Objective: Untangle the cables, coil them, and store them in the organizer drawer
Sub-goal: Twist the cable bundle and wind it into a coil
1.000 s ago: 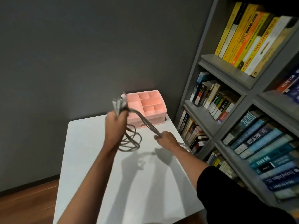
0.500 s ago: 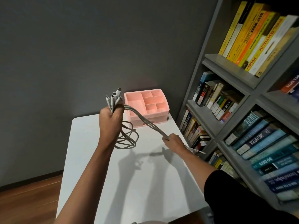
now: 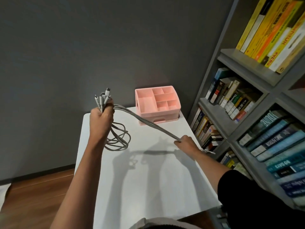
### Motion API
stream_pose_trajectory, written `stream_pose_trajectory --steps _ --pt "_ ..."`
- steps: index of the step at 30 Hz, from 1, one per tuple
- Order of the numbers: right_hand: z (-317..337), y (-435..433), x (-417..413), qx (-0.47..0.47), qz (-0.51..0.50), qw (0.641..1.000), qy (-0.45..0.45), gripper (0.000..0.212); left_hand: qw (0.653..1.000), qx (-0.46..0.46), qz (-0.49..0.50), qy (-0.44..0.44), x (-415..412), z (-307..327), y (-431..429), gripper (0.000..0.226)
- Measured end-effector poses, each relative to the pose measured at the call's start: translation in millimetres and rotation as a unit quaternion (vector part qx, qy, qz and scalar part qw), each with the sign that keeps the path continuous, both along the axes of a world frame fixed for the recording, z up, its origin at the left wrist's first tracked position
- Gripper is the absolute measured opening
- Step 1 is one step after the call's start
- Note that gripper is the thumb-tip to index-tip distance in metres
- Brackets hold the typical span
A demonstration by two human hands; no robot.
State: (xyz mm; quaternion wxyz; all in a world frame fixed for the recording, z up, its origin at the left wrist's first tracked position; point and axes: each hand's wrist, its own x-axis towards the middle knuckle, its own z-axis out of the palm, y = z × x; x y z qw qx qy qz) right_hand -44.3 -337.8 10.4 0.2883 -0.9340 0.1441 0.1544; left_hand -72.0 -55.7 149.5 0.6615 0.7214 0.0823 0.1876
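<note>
Grey wall point(image 3: 82, 47) behind, white worktop point(image 3: 148, 187) set against it, grey bookshelf point(image 3: 231, 129) packed with books along the right, wooden floor point(image 3: 33, 200) down at the left.

Holds the cables point(image 3: 148, 125) in both hands above the worktop. Carries the left hand point(image 3: 102, 117) high over the far left part, grip curled into a tight fist round the bunched cables just below their plugs. Shows the plug ends point(image 3: 103, 97) sticking up out of the fist, slightly fanned, pointing up and away toward the wall. Lets several grey loops point(image 3: 119, 139) hang from the underside of that fist, beside the wrist; cannot tell whether they touch the worktop.

Holds the rest of the bundle as one taut, nearly straight run, long axis slanting from the left fist down and to the right. Closes the right hand point(image 3: 186, 142) round the low end of that run near the worktop's right edge, grip curled, knuckles up. Leaves short loose ends point(image 3: 208, 151) poking out behind this hand, past the edge toward the bookshelf. Wears a black sleeve point(image 3: 247, 195) on the right arm.

Beyond the taut run, at the far right corner, stands the pink organizer point(image 3: 141, 103), open compartments on top, drawer point(image 3: 159, 120) in its front pushed in, apart from both hands.
</note>
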Motion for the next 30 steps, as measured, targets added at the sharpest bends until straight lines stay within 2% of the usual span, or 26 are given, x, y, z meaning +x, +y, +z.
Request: stream_pose_trajectory --steps 2,6,9,12,16,19,23,27,30 --pt "-0.8 -1.3 1.3 -0.001 0.002 1.000 0.002 0.024 1.000 0.012 -0.001 0.017 -1.2 -4.6 6.4 0.045" --pt "-2.5 -8.0 2.3 -0.001 0.054 0.997 0.057 0.023 0.975 0.205 0.013 0.089 -7.2 -9.9 19.5 0.035" --pt "1.0 -10.3 6.3 -0.031 0.047 0.998 0.036 0.021 0.956 0.266 0.020 0.124 -11.3 -12.3 25.3 0.038" --pt "7.6 -12.6 11.2 -0.080 0.042 0.996 0.024 0.020 0.911 0.364 0.033 0.193 -10.0 -23.1 26.5 0.031" --pt "15.1 -17.2 17.7 -0.174 0.051 0.983 0.008 0.030 0.836 0.495 0.000 0.237 -16.0 -55.3 25.5 0.024" --pt "25.7 -18.5 22.2 -0.218 0.055 0.974 -0.027 0.031 0.808 0.519 -0.039 0.276 -20.4 -84.7 31.1 0.022" --pt "34.9 -15.3 26.2 -0.212 0.058 0.974 -0.046 0.031 0.784 0.519 -0.067 0.335 -24.6 -102.6 31.8 0.026" --pt "45.4 -5.0 27.9 -0.220 0.090 0.968 -0.076 0.030 0.797 0.507 -0.046 0.326 -24.2 -100.6 27.3 0.026" --pt "59.3 10.4 32.3 -0.220 0.123 0.961 -0.115 0.026 0.832 0.477 -0.052 0.278 -17.2 -84.4 10.1 0.025"
